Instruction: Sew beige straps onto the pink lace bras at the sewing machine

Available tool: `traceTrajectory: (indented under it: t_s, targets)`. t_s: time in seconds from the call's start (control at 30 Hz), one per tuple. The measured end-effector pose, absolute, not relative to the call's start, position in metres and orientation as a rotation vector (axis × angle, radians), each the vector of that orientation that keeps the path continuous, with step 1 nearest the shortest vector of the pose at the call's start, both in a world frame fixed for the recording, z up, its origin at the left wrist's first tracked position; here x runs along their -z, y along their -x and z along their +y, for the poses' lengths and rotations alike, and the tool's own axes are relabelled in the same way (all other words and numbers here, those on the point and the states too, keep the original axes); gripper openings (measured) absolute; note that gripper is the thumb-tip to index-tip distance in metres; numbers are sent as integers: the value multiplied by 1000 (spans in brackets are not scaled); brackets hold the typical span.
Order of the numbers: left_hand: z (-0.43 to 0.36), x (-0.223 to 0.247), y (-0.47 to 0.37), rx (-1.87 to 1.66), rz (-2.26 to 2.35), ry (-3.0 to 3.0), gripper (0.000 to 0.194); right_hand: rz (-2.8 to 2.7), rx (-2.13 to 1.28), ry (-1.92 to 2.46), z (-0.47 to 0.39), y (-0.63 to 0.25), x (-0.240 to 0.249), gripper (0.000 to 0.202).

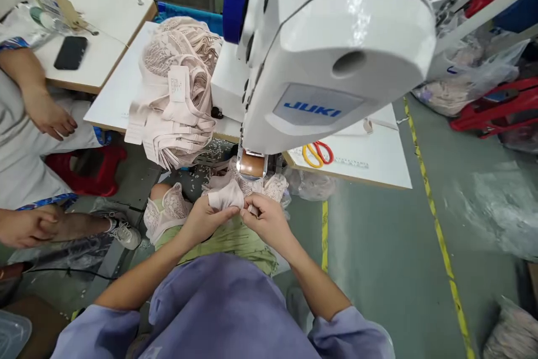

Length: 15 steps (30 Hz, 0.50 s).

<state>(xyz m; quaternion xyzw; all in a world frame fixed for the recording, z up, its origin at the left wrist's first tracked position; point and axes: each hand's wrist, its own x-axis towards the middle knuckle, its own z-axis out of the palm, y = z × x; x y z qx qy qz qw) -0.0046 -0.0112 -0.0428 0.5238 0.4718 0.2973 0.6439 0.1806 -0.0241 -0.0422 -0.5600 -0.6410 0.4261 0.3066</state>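
Note:
My left hand (207, 218) is closed on a pale pink bra (227, 195), thumb on top and pointing right. Close beside it, my right hand (265, 219) pinches the same bra at a narrow band, and the fingertips of both hands nearly meet. The bra's lace parts hang over my lap and reach up under the sewing machine head (348, 40). A lace cup (168, 210) of the same colour rests to the left of my left hand. The exact edge between my fingers is partly hidden.
A pile of pale pink bras (180, 90) sits left of the machine, overhanging the table. Red and yellow scissors (317, 154) lie on the table's right part. A co-worker's hand (50, 115) and a black phone (71, 53) are at far left. Red stools stand on both sides.

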Motion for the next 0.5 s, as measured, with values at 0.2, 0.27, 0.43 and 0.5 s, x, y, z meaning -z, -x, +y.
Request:
traceTrajectory:
  t_s: [0.2, 0.27, 0.43, 0.5]
  targets:
    - [-7, 38, 4, -682, 1087, -1285, 31, -1692, -1234, 1442, -19, -188, 41, 11]
    - [-4, 38, 6, -656, 1065, -1299, 33, -1654, -1329, 1430, -17, -193, 41, 16]
    - [2, 39, 11, -567, 1045, -1330, 34, -1612, -1319, 1483, -17, -201, 37, 14]
    - [3, 36, 12, -561, 1060, -1368, 33, -1634, -1276, 1505, -17, -201, 33, 9]
